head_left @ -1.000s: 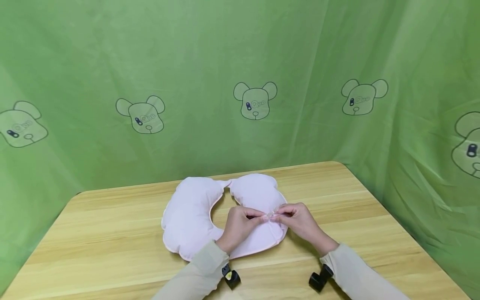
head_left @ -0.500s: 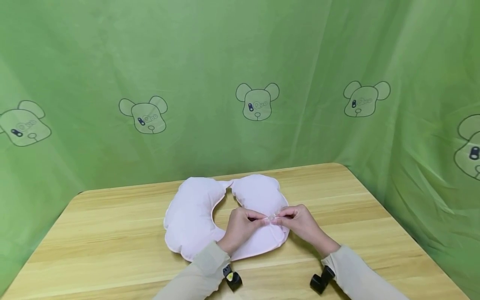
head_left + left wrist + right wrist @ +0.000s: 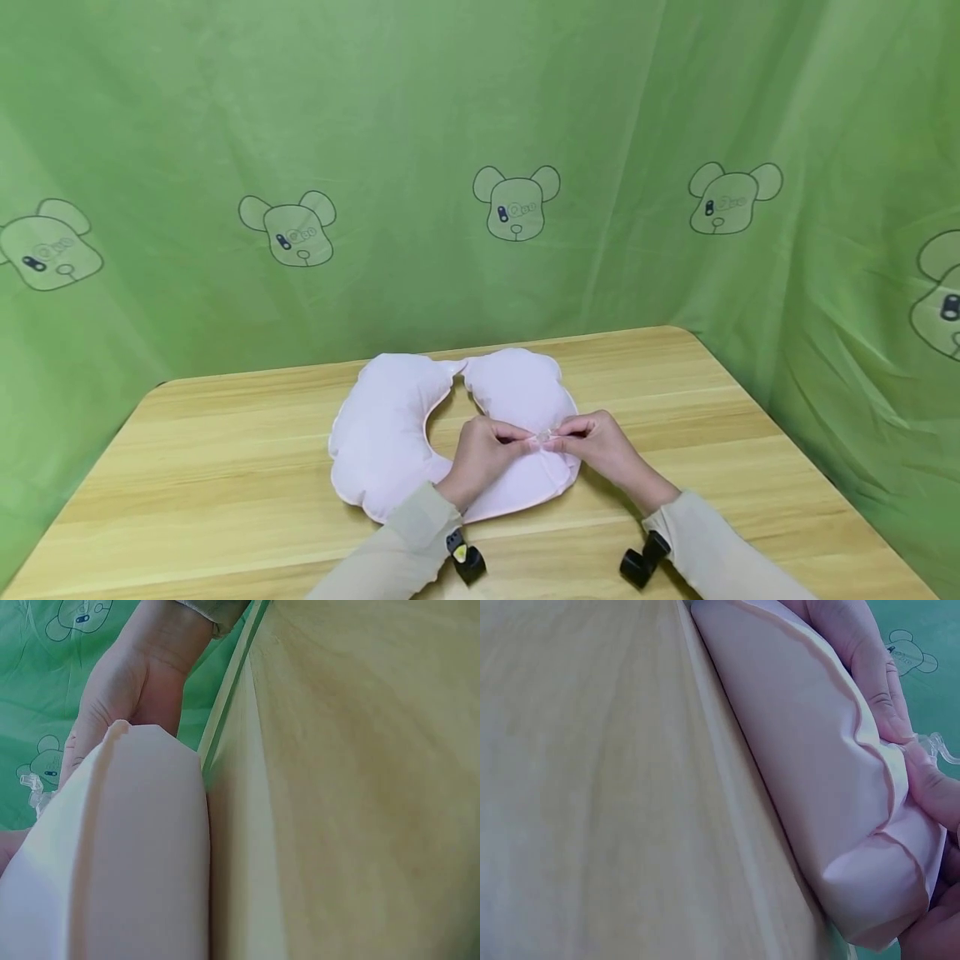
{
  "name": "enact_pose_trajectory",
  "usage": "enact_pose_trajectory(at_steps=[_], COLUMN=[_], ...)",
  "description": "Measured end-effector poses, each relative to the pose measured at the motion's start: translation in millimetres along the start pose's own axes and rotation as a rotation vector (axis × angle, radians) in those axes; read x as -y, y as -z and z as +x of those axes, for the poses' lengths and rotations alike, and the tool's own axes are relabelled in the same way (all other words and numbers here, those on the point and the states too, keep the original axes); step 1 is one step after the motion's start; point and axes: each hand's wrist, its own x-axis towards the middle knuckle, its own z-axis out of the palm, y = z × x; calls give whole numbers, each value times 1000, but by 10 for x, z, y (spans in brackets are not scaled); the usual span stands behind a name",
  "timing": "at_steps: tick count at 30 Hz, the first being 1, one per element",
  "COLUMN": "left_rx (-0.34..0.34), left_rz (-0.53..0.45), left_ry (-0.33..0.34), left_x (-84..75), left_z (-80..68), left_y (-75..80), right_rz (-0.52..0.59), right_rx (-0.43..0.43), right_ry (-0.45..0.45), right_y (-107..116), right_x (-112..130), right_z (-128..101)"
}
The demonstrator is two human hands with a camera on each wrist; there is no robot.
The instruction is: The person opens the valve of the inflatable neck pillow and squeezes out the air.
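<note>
- Right now the pale pink inflatable neck pillow (image 3: pixel 450 433) lies flat on the wooden table (image 3: pixel 225 467), near the middle, its two ends touching at the far side.
- Both hands meet on the pillow's right lobe: the left hand (image 3: pixel 483 458) and the right hand (image 3: pixel 600 446) each pinch the small clear valve (image 3: pixel 542 435) between thumb and fingertips, the other fingers curled.
- From the right wrist view the valve (image 3: pixel 939 746) pokes out past the fingers (image 3: pixel 877 682), which press into the pillow's seam; the fabric bulges under them.
- Risk, as I judge it: the valve is tiny and slick, so a pinch that slides could lose the stopper or let it snap back.
- Pulling sideways rather than along the stem could tear the plastic where the valve joins the pillow.
- Nothing weighs the light pillow down apart from the hands, so a hard tug could drag it towards the table's near edge.
- Compared with a second ago, almost nothing differs: the hands stay pinched on the valve at the same spot, and the pillow has not moved on the table. The slight shift of everything in the head view looks like the camera's own.
</note>
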Motion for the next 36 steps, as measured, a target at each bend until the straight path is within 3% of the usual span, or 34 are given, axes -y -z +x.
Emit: enact_pose_trajectory(at_steps=[15,36], left_rx=[14,35], left_rz=[-18,-52], left_ry=[37,130], left_x=[34,75], left_z=[-6,4], left_y=[-24,-42], right_rz=[8,32], right_rx=[0,17], right_ry=[-69,-70], right_y=[-6,-9], right_x=[-54,-71], right_z=[-5,6])
